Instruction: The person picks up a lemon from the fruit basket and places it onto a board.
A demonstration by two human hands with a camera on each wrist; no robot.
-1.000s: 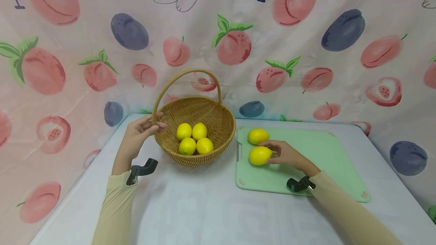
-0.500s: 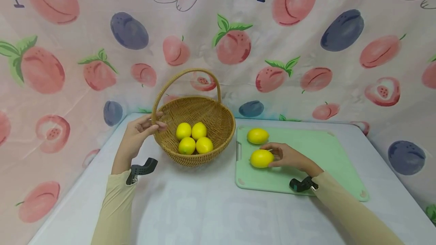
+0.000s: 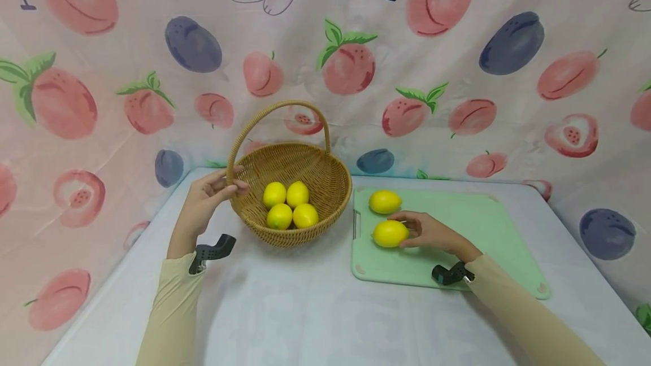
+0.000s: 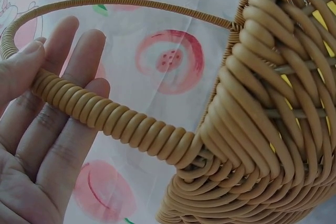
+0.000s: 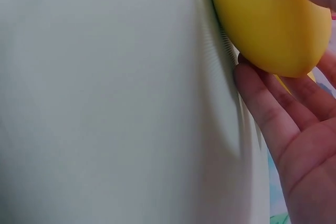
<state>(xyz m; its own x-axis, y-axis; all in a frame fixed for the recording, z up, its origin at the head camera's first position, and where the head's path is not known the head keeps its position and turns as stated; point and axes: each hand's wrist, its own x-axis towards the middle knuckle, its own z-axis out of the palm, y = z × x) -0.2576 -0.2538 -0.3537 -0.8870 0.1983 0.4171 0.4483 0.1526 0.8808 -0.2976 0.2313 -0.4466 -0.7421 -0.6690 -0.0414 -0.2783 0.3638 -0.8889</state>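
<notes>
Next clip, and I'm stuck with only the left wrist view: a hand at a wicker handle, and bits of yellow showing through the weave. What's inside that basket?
Observer: From the head view, four lemons sit together in the basket.
Operator: My view doesn't show the right hand. What has it got?
Observer: The right hand has its thumb and fingers around another lemon.
Operator: Is any other fruit outside the basket?
Observer: Yes, one further lemon lies on the green board, just beyond the held one as seen from the person's side.
</notes>
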